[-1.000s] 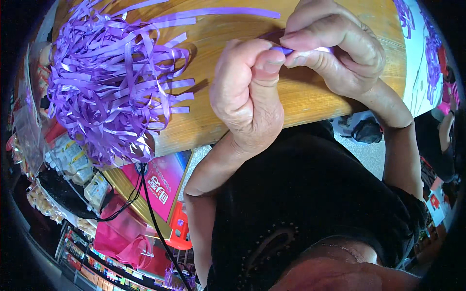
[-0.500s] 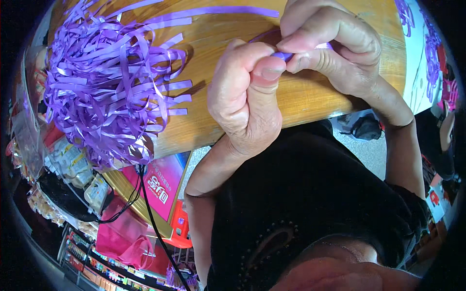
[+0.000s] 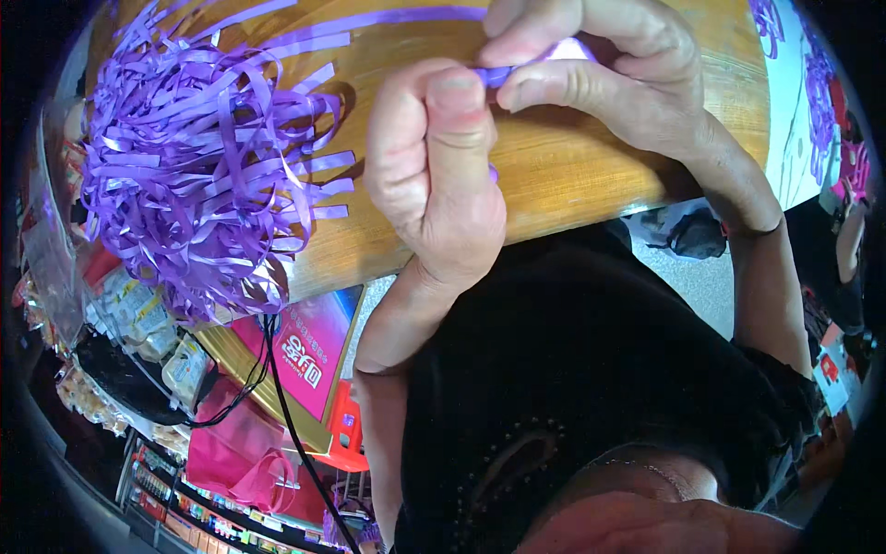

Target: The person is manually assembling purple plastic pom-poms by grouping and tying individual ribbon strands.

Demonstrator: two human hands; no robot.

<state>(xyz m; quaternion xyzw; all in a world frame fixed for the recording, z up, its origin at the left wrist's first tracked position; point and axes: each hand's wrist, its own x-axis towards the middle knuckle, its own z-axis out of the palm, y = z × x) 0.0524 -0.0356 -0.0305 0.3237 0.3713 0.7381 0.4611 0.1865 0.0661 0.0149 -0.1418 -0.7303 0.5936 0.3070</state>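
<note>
Both hands have come a little higher over the wooden table [image 3: 572, 185] than half a second ago, and the pinch looks tighter now. The left hand [image 3: 429, 175] is curled shut, thumb pressed on top, and it holds one end of a thin purple ribbon strip [image 3: 494, 74]. The right hand [image 3: 600, 74] is closed too, with its fingertips [image 3: 531, 92] squeezing the same strip from the other side. The strip is short between them and runs sideways, from the left thumb across to the right fingers. It sits just above the table, not lying on it. Both hands touch the strip, so neither one is nearer.

Well to the left of the hands, a big fluffy pile of purple ribbons [image 3: 198, 166] rests on the table and hangs over its near edge. One long ribbon [image 3: 369, 23] runs from the pile along the far side of the table toward the right hand. No box or bowl shows on the table. Below the table's near edge is a pink sign [image 3: 309, 355], with black cables [image 3: 277, 388] beside it.
</note>
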